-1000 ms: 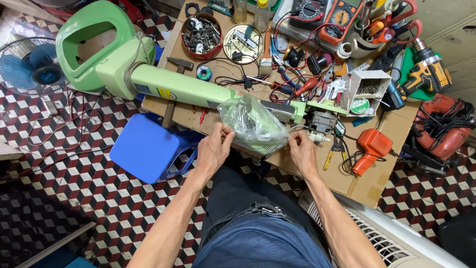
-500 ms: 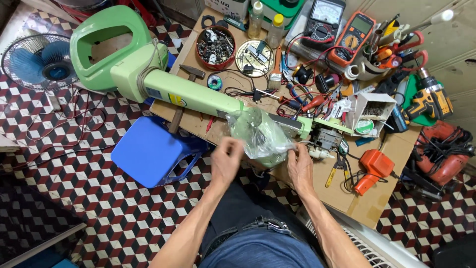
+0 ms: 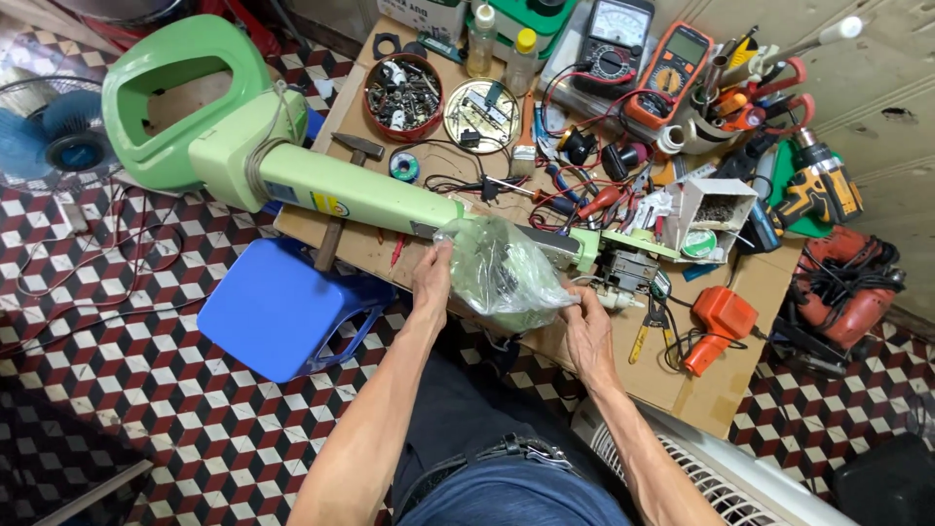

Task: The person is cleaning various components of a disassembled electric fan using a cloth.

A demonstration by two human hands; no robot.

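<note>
At far left on the checkered floor we see a small blue fan (image 3: 49,131), and just right of it the big looped handle of a pale green machine (image 3: 292,170), whose long body slants across the edge of the cardboard-topped table (image 3: 721,390). Below it stands a blue plastic stool (image 3: 278,312), with a hammer (image 3: 341,195) lying half under the green body. Our left hand (image 3: 431,282) presses flat against the near side of a clear plastic bag (image 3: 502,273) wrapped around a green part at the machine's lower end; our right hand (image 3: 587,326) pinches the bag's right edge between thumb and fingers. Behind the bag, a round red tin (image 3: 401,83) holds screws and small metal bits, and a shallow brass-coloured tin (image 3: 480,88) holds a few small parts. Further right, red-handled tools and wires crowd the table, a white box (image 3: 719,205) holds dark small pieces, an orange tool (image 3: 716,321) lies near the table's edge, and a yellow drill (image 3: 813,190) sits at far right.
</note>
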